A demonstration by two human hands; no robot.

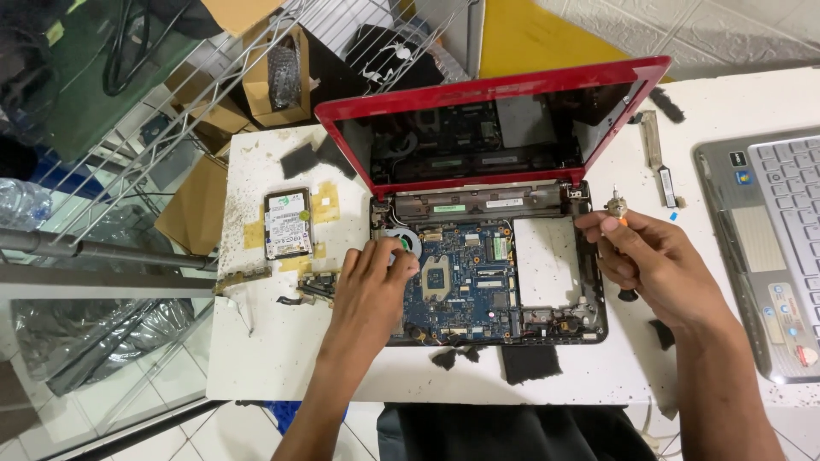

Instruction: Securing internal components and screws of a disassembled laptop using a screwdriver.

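I see a red-lidded laptop [487, 222] lying opened up mid-table, its blue circuit board [461, 282] bare and glossy. My left hand [371, 282] rests loose-fingered on the board by the round fan [401, 241]; my right hand [653, 260] pinches a slim screwdriver [616, 205] upright.

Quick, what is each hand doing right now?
Left hand: open, fingers resting on the blue circuit board near the fan.
Right hand: closed, holding a screwdriver.

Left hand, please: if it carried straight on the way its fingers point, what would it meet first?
Probably the round cooling fan just beyond the left hand, then the red laptop's hinge bar; depth is unclear.
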